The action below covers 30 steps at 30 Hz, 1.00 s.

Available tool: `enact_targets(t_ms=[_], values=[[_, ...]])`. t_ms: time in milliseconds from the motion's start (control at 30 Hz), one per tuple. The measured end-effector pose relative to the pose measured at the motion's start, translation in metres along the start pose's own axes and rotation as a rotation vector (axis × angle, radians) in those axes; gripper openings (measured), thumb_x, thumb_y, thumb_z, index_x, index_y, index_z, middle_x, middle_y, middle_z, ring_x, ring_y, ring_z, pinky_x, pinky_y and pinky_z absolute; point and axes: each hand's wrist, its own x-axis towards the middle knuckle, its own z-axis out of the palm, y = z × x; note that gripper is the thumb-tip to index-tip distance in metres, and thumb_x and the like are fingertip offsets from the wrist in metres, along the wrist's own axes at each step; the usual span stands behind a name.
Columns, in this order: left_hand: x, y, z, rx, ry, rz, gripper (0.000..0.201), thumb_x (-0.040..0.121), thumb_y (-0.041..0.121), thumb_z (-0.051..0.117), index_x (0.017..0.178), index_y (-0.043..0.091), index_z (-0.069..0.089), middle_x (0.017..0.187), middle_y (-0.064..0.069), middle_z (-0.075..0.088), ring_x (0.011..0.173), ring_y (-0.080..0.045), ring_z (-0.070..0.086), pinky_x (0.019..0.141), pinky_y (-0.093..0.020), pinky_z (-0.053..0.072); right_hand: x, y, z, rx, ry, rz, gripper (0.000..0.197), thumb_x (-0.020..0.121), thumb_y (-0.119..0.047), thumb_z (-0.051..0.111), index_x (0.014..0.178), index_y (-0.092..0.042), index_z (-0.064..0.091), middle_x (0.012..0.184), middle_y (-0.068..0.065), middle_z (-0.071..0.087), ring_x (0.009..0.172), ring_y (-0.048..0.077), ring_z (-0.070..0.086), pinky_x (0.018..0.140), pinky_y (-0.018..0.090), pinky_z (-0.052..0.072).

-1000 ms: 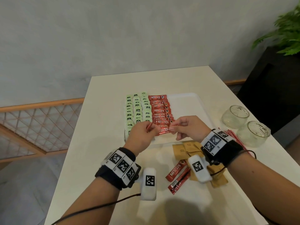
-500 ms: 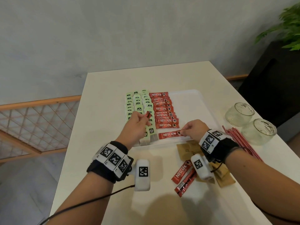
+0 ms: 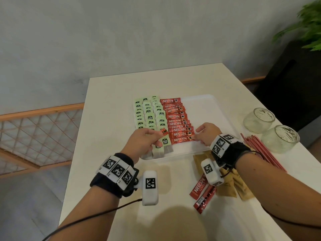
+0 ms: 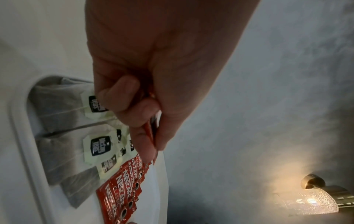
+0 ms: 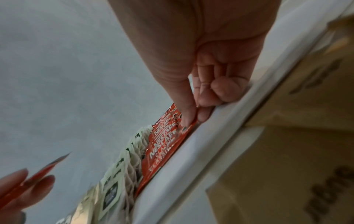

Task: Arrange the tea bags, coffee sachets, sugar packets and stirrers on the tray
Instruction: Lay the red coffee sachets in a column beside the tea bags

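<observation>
left hand (image 3: 145, 138) grip: pinches one spare red coffee sachet (image 3: 164, 131), raised over green tea bags (image 3: 147, 115) | right hand (image 3: 205, 133) grip: has just slid its sachet from white plastic tray (image 3: 205, 108) front into red row (image 3: 175, 119), fingertips now pressing the end sachet | two sachets (image 3: 202, 193) wait on desk (image 3: 111, 105) behind right wrist

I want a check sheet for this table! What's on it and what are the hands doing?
Surface: white table, white tray.
Job's things: tea bags and coffee sachets in rows on the tray; two sachets, brown sugar packets and red stirrers lie off the tray.
Clutter: two glass jars.
Hands: left hand pinches a sachet; right hand pinches the nearest row sachet.
Cables: black wrist cables.
Surroundings: grey wall, plant, wooden lattice.
</observation>
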Motion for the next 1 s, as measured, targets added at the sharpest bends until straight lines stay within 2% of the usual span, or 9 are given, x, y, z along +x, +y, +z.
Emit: enact_targets(t_ms=[100, 200, 333, 467, 567, 667, 767, 900, 1000], values=[[-0.003, 0.004, 0.007, 0.003, -0.073, -0.014, 0.011, 0.091, 0.019, 0.069, 0.099, 0.011, 0.068, 0.076, -0.005, 0.075, 0.041, -0.005, 0.039, 0.039, -0.016, 0.030, -0.003, 0.004, -0.003, 0.028, 0.029, -0.001, 0.041, 0.077, -0.035, 0.079, 0.106, -0.018, 0.055, 0.091, 0.003, 0.066, 0.072, 0.016, 0.060, 0.062, 0.027, 0.046], [-0.006, 0.006, 0.016, 0.037, -0.141, 0.030, 0.012, 0.089, 0.015, 0.071, 0.099, 0.010, 0.067, 0.081, -0.004, 0.076, 0.044, -0.005, 0.038, 0.040, -0.016, 0.030, -0.016, 0.006, -0.011, 0.086, 0.073, -0.171, 0.036, 0.081, -0.050, 0.070, 0.101, -0.021, 0.059, 0.091, -0.003, 0.065, 0.079, 0.013, 0.060, 0.070, 0.029, 0.045], [-0.012, 0.009, 0.038, 0.053, -0.134, 0.188, 0.009, 0.088, 0.012, 0.071, 0.091, 0.008, 0.063, 0.084, -0.006, 0.075, 0.043, 0.004, 0.045, 0.042, -0.010, 0.033, -0.049, -0.012, -0.022, 0.382, -0.200, -0.283, 0.040, 0.089, -0.055, 0.057, 0.091, -0.017, 0.069, 0.067, 0.003, 0.065, 0.043, 0.010, 0.044, 0.042, 0.021, 0.033], [-0.014, 0.010, 0.056, 0.072, -0.068, 0.303, 0.012, 0.080, 0.015, 0.080, 0.087, 0.016, 0.070, 0.081, 0.002, 0.074, 0.071, -0.005, 0.066, 0.065, -0.013, 0.045, -0.061, -0.014, -0.025, 0.421, -0.348, -0.338, 0.026, 0.092, -0.029, 0.063, 0.098, -0.005, 0.070, 0.060, 0.009, 0.061, 0.043, 0.014, 0.047, 0.040, 0.020, 0.036], [-0.018, 0.009, 0.062, 0.117, 0.019, 0.265, 0.030, 0.076, 0.023, 0.084, 0.102, 0.026, 0.069, 0.088, 0.006, 0.069, 0.069, -0.004, 0.059, 0.054, -0.015, 0.043, -0.063, -0.006, -0.033, 0.514, -0.292, -0.393, 0.014, 0.090, -0.008, 0.065, 0.101, -0.001, 0.070, 0.070, 0.014, 0.066, 0.056, 0.017, 0.059, 0.048, 0.020, 0.048], [-0.022, 0.010, 0.068, -0.026, 0.026, 0.157, 0.033, 0.080, 0.020, 0.081, 0.111, 0.018, 0.069, 0.087, 0.002, 0.069, 0.059, -0.005, 0.055, 0.047, -0.018, 0.041, -0.062, 0.003, -0.042, 0.568, -0.229, -0.421, 0.011, 0.087, -0.002, 0.067, 0.097, -0.005, 0.071, 0.081, 0.014, 0.070, 0.065, 0.019, 0.069, 0.055, 0.022, 0.055], [-0.024, 0.012, 0.074, -0.114, 0.059, 0.129, 0.016, 0.088, 0.012, 0.072, 0.103, 0.013, 0.074, 0.076, 0.001, 0.068, 0.058, -0.006, 0.057, 0.046, -0.019, 0.041, -0.062, 0.009, -0.051, 0.562, -0.234, -0.447, 0.013, 0.084, -0.006, 0.071, 0.096, -0.011, 0.072, 0.083, 0.012, 0.073, 0.069, 0.020, 0.071, 0.059, 0.024, 0.057], [-0.028, 0.018, 0.084, -0.055, 0.086, 0.185, 0.013, 0.087, 0.011, 0.073, 0.098, 0.016, 0.076, 0.078, 0.001, 0.075, 0.067, -0.007, 0.066, 0.050, -0.017, 0.047, -0.064, 0.007, -0.058, 0.426, -0.323, -0.463, 0.020, 0.082, -0.019, 0.076, 0.099, -0.011, 0.073, 0.074, 0.005, 0.072, 0.063, 0.014, 0.066, 0.056, 0.022, 0.053], [-0.026, 0.021, 0.090, -0.007, 0.166, 0.225, 0.013, 0.086, 0.011, 0.073, 0.090, 0.023, 0.076, 0.069, 0.004, 0.072, 0.059, -0.007, 0.061, 0.048, -0.019, 0.045, -0.059, 0.004, -0.059, 0.350, -0.363, -0.477, 0.017, 0.087, -0.020, 0.070, 0.098, -0.007, 0.072, 0.075, 0.006, 0.069, 0.055, 0.008, 0.059, 0.051, 0.020, 0.049]])
